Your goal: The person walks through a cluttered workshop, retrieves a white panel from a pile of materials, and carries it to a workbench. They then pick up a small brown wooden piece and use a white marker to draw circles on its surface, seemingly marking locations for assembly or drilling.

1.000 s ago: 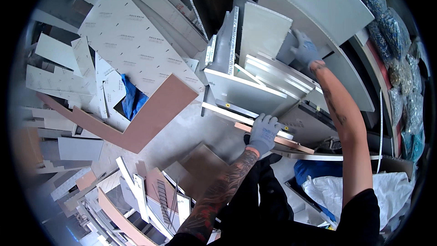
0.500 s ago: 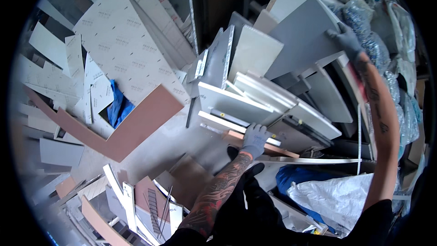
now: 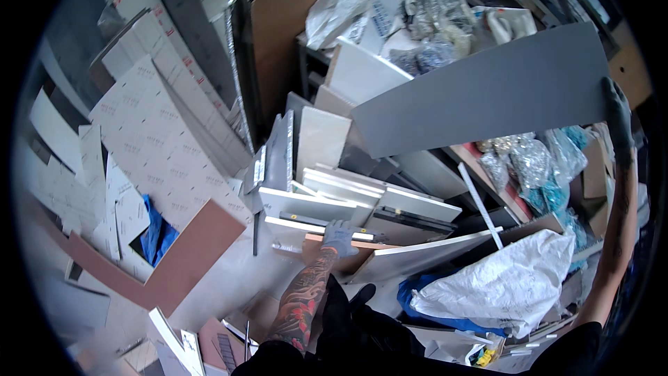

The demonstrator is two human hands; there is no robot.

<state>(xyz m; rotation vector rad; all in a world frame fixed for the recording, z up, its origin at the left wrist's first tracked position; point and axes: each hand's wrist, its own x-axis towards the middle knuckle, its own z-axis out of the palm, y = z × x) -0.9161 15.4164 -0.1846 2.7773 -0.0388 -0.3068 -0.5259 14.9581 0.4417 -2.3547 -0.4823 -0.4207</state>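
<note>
My right hand (image 3: 617, 115), in a grey glove, grips the right end of a large dark grey panel (image 3: 490, 90). The panel is raised and tilted above a row of leaning boards, its lower left end close to them. My left hand (image 3: 339, 238), also gloved, is closed over the top edges of boards at the front of the row. There a white-edged board (image 3: 292, 225) and a brown-edged board (image 3: 376, 245) lie under or beside its fingers. Behind it lean several white boards (image 3: 306, 203) and an upright beige board (image 3: 321, 141).
A large printed sheet (image 3: 163, 125) leans at the left, above an L-shaped brown panel (image 3: 188, 257). A white sack (image 3: 501, 282) lies on blue cloth near my right arm. Plastic-wrapped bundles (image 3: 536, 160) sit below the raised panel. Offcuts (image 3: 174, 341) are piled at lower left.
My right hand has swung the grey panel up and to the right, out from among the leaning boards. A narrow white strip beneath it now leans over. My left hand stays on the front boards.
</note>
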